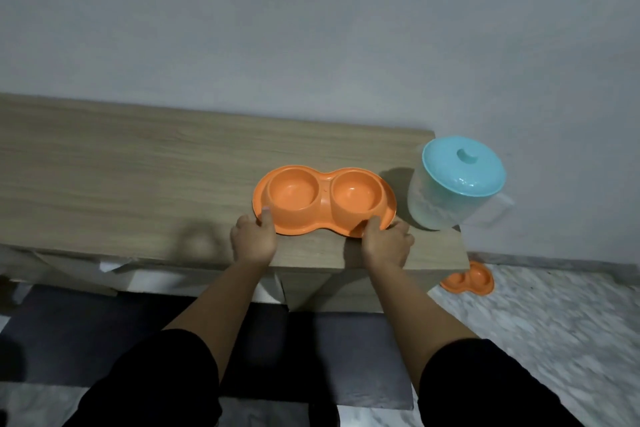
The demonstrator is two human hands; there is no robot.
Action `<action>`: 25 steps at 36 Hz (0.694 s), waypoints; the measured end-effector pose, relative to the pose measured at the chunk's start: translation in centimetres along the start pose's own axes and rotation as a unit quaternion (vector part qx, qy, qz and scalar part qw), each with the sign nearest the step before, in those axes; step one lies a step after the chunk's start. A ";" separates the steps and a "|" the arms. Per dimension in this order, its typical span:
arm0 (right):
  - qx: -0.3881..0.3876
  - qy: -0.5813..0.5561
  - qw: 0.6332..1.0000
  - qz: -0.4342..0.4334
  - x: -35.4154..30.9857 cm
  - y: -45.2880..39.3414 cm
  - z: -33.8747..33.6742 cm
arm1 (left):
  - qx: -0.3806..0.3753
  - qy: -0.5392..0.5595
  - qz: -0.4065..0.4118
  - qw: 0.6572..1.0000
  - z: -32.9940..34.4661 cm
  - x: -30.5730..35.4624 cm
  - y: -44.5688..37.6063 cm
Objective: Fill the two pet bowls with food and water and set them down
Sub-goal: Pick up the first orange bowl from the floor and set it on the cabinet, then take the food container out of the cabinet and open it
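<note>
An orange double pet bowl (323,199) with two round, empty wells rests near the front edge of a wooden table (138,177). My left hand (252,239) grips its near left rim, thumb on top. My right hand (386,243) grips the near right rim the same way. Just right of the bowl stands a clear plastic pitcher (450,198) with a light blue lid, at the table's right end. A second orange double bowl (469,279) lies on the floor below the table's right corner.
A plain grey wall rises right behind the table. The floor to the right is pale marble; a dark mat (311,357) lies under me. Pale boxes or paper sit under the table's left part.
</note>
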State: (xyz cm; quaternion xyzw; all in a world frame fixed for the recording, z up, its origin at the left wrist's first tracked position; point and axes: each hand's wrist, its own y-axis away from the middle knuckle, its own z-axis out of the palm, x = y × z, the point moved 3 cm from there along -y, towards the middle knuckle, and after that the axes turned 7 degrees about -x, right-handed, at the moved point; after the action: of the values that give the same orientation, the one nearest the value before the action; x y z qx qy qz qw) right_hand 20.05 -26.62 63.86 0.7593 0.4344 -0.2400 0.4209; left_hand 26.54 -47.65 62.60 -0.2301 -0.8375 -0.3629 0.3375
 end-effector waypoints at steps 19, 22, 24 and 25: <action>-0.177 0.565 0.737 -0.326 4.3 12.9 10.8 | -0.195 -0.391 0.324 0.839 -4.1 -7.7 2.3; -0.157 0.596 0.729 -0.298 4.6 12.8 11.9 | -0.201 -0.394 0.329 0.834 -4.1 -7.9 2.1; -0.144 0.603 0.735 -0.276 4.8 12.6 12.2 | -0.205 -0.394 0.331 0.833 -4.1 -7.9 2.1; -0.139 0.608 0.735 -0.265 4.8 12.5 12.3 | -0.206 -0.393 0.332 0.833 -4.1 -7.9 2.1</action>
State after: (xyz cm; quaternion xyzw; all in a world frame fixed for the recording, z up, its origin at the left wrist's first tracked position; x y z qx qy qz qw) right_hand 33.31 -38.23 59.20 0.5299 0.8103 0.2345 0.0872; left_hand 34.74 -50.58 59.81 -0.6817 -0.6787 -0.2721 0.0251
